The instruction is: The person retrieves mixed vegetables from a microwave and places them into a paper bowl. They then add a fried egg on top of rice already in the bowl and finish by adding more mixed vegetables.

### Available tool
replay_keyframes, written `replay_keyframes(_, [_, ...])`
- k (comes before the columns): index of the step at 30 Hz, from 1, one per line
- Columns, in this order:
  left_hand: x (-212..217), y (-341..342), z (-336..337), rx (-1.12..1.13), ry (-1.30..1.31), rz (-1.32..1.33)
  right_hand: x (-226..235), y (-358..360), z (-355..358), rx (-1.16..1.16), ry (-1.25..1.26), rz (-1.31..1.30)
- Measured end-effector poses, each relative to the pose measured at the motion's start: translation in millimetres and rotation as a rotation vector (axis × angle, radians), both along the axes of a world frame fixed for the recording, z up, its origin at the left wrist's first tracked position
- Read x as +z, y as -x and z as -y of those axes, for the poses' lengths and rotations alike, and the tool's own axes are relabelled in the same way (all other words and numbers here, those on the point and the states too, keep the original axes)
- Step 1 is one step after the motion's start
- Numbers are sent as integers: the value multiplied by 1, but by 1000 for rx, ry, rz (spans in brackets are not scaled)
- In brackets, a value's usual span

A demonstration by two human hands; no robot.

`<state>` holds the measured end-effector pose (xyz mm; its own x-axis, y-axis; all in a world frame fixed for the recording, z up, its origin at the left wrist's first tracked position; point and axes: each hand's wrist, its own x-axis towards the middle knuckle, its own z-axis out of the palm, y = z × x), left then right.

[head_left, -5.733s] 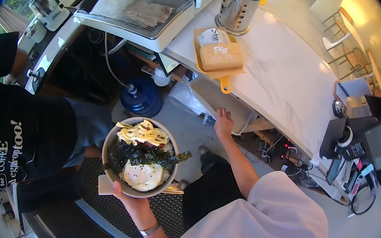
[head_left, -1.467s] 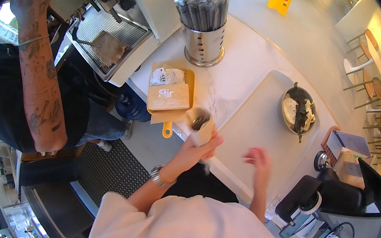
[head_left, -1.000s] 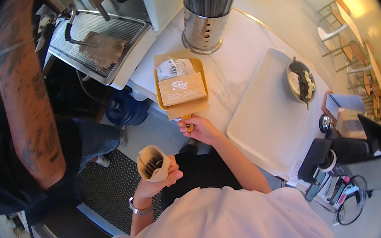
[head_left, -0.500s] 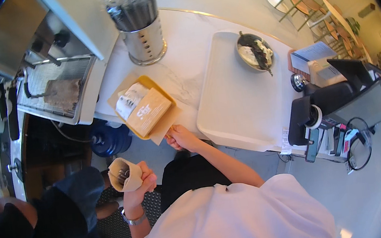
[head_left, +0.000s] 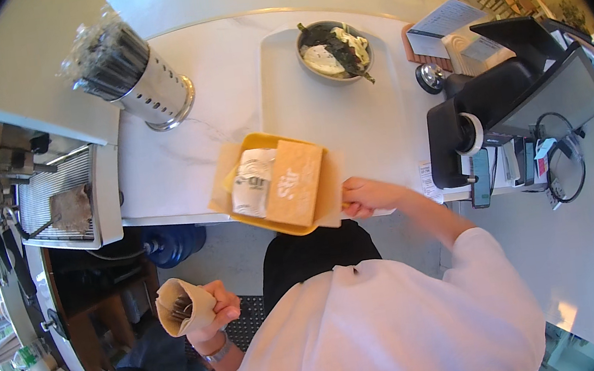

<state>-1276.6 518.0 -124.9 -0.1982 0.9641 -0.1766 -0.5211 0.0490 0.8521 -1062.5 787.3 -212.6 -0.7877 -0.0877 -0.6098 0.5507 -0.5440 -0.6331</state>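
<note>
With right hand (head_left: 370,197), gripping yellow tray (head_left: 289,229) by handle (head_left: 345,206) over edge of worktop (head_left: 168,172), apparently for steadying paper packets (head_left: 295,186); with left hand (head_left: 219,308), clasping paper pouch (head_left: 198,316) mouth-up, likely for containing cutlery (head_left: 180,306).

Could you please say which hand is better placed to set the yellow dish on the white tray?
Probably the right hand: it grips the yellow dish near the white tray, while the left hand holds a paper pouch.

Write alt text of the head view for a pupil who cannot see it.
A person's right hand holds a yellow tray bearing a brown packet and a white packet; the left hand grips a paper pouch. Beyond, a bowl of food sits on a pale tray on the counter.
</note>
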Motion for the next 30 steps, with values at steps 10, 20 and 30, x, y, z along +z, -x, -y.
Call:
replay_keyframes(10, [-23,-5,-56,-210,-59,-126,-16,-59,-87,36,-163,145])
replay_keyframes(20, [-21,-25,-126,-180,190,-61,-19,-58,-106,-171,-421,107])
replay_keyframes(30, [11,-105,-225,-248,68,30,62,-62,-2,-334,-686,-487])
